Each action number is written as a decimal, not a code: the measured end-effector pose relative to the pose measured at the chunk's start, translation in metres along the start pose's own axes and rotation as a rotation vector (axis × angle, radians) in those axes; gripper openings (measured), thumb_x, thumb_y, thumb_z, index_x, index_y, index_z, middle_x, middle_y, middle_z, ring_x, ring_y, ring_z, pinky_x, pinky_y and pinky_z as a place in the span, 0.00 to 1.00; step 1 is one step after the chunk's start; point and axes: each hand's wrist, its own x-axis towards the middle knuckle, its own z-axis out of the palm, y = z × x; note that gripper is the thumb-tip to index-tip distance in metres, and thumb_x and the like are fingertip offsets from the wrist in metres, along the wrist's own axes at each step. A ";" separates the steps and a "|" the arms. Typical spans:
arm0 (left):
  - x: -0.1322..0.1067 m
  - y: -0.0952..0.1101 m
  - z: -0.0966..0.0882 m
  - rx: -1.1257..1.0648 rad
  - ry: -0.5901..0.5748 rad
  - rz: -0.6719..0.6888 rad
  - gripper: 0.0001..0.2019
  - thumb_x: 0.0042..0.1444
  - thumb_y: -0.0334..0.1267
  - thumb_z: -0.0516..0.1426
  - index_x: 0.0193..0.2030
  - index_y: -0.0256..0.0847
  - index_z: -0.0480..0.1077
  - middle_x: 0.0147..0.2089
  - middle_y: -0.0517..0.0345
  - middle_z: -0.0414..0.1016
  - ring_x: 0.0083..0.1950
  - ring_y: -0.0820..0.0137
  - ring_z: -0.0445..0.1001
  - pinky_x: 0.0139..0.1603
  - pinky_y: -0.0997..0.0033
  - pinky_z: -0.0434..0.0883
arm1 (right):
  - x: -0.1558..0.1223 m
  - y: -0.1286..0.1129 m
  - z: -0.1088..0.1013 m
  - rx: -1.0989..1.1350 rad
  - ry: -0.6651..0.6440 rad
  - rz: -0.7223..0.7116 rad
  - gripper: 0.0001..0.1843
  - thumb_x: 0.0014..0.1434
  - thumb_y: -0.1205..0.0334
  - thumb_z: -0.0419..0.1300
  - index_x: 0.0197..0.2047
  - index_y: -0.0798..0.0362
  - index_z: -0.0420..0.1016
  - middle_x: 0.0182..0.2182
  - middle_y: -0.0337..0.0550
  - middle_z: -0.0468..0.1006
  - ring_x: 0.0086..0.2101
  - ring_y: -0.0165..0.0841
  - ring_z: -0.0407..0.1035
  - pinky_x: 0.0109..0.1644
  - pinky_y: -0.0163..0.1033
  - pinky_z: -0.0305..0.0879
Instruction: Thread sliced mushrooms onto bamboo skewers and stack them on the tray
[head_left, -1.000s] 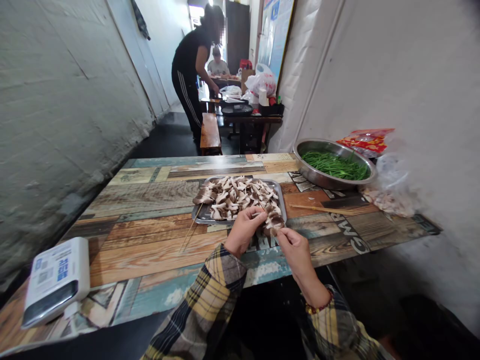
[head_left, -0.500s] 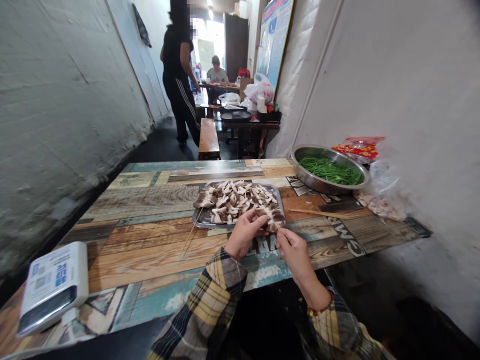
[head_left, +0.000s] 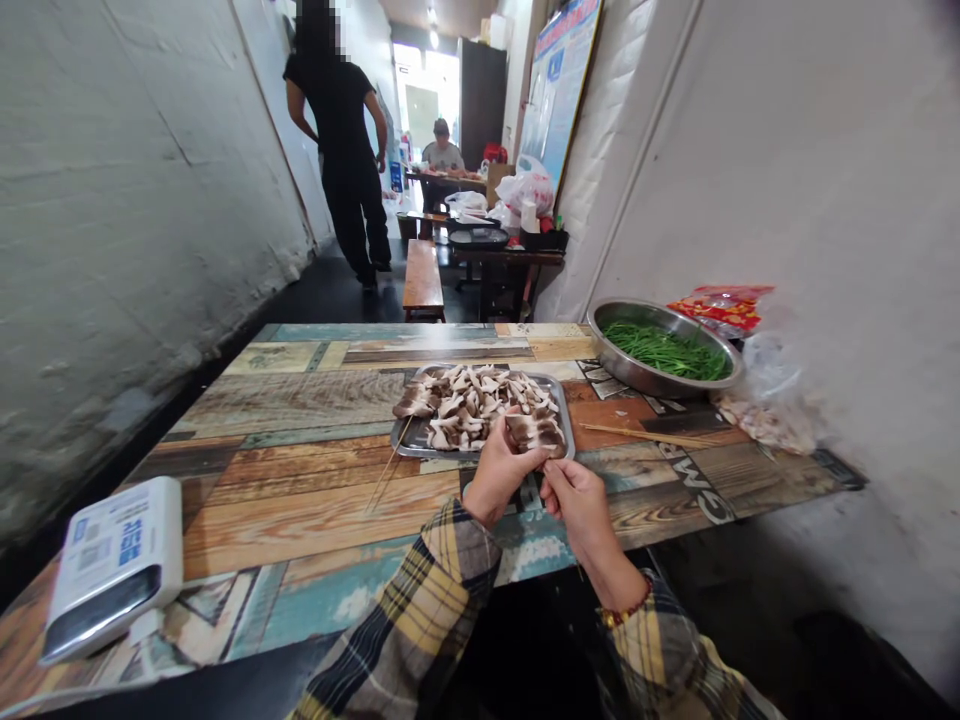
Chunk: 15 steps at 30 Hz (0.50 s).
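My left hand is closed around a skewer of mushroom pieces, brown-edged with pale middles, above the right front of the tray. Just below it, my right hand pinches the skewer's lower end; a thin bit of stick shows beneath that hand. A metal tray holds a heap of torn mushrooms. Across the tray's left side lies another mushroom skewer, its bare stick pointing toward me over the table.
Bamboo skewers lie right of the tray. Behind them stand a steel basin of green chives and a plastic bag. A white payment device with a cable sits at left. One person walks beyond the table; another sits farther back.
My left hand has turned and shifted its hold on the mushroom skewer, with my right hand still at its lower end. The person in black has moved left and farther away.
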 end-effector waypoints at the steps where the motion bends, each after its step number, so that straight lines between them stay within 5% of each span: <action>1: 0.000 -0.001 0.000 0.017 0.015 0.008 0.40 0.38 0.30 0.68 0.59 0.40 0.58 0.46 0.52 0.75 0.43 0.69 0.74 0.44 0.71 0.71 | 0.000 0.001 0.000 -0.004 0.005 -0.007 0.18 0.52 0.48 0.63 0.24 0.55 0.70 0.15 0.32 0.67 0.13 0.21 0.55 0.15 0.28 0.47; 15: 0.003 -0.007 -0.004 0.080 0.074 0.047 0.40 0.36 0.31 0.69 0.58 0.40 0.60 0.49 0.51 0.74 0.48 0.66 0.74 0.52 0.64 0.68 | 0.002 0.007 -0.001 0.071 -0.061 -0.008 0.17 0.52 0.48 0.63 0.28 0.55 0.71 0.14 0.29 0.63 0.14 0.21 0.48 0.16 0.29 0.41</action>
